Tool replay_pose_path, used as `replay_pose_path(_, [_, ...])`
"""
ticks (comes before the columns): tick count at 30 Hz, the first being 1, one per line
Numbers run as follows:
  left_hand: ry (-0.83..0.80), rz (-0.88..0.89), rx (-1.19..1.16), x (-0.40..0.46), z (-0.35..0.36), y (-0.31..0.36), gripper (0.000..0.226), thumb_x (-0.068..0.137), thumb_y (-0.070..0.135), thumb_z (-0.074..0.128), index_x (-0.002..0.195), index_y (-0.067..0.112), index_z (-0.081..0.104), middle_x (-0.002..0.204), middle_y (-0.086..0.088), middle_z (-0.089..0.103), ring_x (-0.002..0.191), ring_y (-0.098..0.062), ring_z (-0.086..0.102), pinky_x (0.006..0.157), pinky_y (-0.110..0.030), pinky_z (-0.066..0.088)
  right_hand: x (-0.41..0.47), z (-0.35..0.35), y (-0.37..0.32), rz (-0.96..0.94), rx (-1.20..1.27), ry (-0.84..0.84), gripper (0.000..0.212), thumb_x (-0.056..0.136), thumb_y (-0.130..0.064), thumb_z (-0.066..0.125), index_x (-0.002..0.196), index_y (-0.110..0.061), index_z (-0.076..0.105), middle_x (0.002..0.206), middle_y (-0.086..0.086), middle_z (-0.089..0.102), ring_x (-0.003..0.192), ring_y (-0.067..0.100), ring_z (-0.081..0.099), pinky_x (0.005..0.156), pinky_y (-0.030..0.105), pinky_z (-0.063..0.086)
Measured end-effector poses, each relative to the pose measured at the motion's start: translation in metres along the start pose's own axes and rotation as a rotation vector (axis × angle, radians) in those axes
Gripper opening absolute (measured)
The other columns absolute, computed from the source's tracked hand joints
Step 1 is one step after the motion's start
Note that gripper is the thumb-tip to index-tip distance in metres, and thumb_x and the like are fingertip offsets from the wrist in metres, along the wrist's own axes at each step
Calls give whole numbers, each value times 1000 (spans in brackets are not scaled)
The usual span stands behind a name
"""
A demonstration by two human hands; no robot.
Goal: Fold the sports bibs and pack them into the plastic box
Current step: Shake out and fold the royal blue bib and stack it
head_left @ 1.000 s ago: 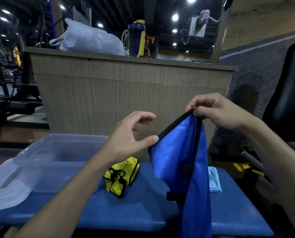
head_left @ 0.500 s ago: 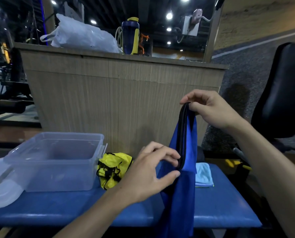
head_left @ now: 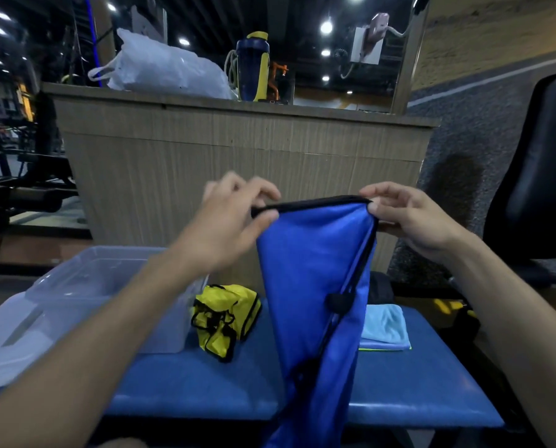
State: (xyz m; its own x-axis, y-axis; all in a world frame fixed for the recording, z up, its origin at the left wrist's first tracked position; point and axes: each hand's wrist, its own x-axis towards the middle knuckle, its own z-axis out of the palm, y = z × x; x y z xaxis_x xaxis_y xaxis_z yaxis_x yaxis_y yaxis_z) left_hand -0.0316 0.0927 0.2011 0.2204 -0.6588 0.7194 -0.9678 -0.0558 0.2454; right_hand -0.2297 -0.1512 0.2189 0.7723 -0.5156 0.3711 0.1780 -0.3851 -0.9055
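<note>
Blue bib (head_left: 305, 273) hangs lengthwise from my left hand (head_left: 234, 221) and right hand (head_left: 409, 218), each grip pinching one end of its black top hem; plastic box (head_left: 85, 286) sits left on the tabletop (head_left: 399, 389), nearer my left hand.

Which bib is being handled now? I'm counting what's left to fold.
The blue bib, held up by its black top edge between both hands; the yellow bib lies bunched on the bench beside the plastic box.
</note>
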Motion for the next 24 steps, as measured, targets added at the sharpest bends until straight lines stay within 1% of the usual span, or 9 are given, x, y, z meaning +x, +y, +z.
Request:
replay_pose_path(2, [-68, 9, 111, 28, -30, 5, 24, 99, 41, 54, 122, 37, 58, 103, 5, 40, 106, -17, 35, 91, -34, 34, -1, 2, 3, 23, 116, -57, 20, 93, -4, 62, 106, -16, 70, 95, 5, 67, 87, 15, 66, 81, 28, 56])
replay_pose_path(5, [-90, 114, 169, 56, -64, 27, 23, 99, 44, 50, 120, 39, 60, 99, 9, 39, 105, -15, 37, 89, -31, 33, -1, 11, 4, 28, 263, -109, 22, 88, -9, 63, 99, -21, 78, 95, 9, 61, 83, 18, 53, 84, 34, 48])
replay_pose_path(9, [-145, 278, 186, 75, -91, 52, 23, 103, 38, 51, 121, 34, 65, 91, 25, 45, 91, 9, 42, 78, -9, 31, -2, 17, 5, 41, 356, -102, 26, 96, -3, 53, 108, -13, 74, 78, 6, 38, 63, 11, 36, 74, 32, 38])
replay_pose_path(11, [-207, 285, 339, 78, -92, 57, 27, 105, 38, 47, 123, 31, 66, 86, 25, 46, 87, 2, 42, 76, -16, 29, -5, 16, 4, 46, 343, -77, 28, 97, 0, 49, 109, -12, 72, 79, 7, 40, 65, 12, 38, 73, 32, 38])
replay_pose_path(13, [-264, 296, 570, 77, -85, 58, 35, 106, 41, 39, 119, 28, 68, 88, 13, 56, 91, -12, 44, 83, -31, 28, -9, 15, 1, 38, 330, -32, 29, 96, 2, 47, 106, -13, 70, 84, 6, 52, 71, 14, 45, 73, 31, 42])
replay_pose_path(15, [-296, 321, 748, 73, -71, 56, 42, 105, 44, 29, 108, 26, 68, 94, 3, 64, 92, -19, 44, 85, -39, 31, -15, 12, -4, 25, 317, 38, 29, 96, 3, 46, 105, -14, 68, 84, 3, 63, 72, 13, 53, 68, 27, 47])
replay_pose_path(17, [-289, 333, 790, 68, -59, 55, 41, 106, 43, 29, 101, 25, 66, 93, 1, 64, 89, -18, 39, 85, -40, 32, -23, 6, -4, 16, 301, 82, 27, 96, 2, 47, 105, -15, 67, 83, 0, 67, 70, 12, 57, 62, 22, 50])
replay_pose_path(21, [-260, 323, 780, 63, -41, 56, 38, 108, 43, 28, 104, 27, 62, 84, 4, 49, 86, -17, 35, 87, -41, 34, -42, -8, 6, 23, 239, 75, 24, 96, 0, 54, 106, -17, 68, 82, -3, 67, 70, 8, 60, 60, 18, 50])
replay_pose_path(24, [-252, 343, 834, 60, -27, 53, 41, 108, 43, 25, 98, 28, 62, 85, 4, 58, 87, -16, 33, 91, -43, 36, -50, -13, 11, 8, 228, 56, 23, 96, 2, 53, 109, -14, 65, 78, -7, 66, 69, 6, 61, 62, 17, 52])
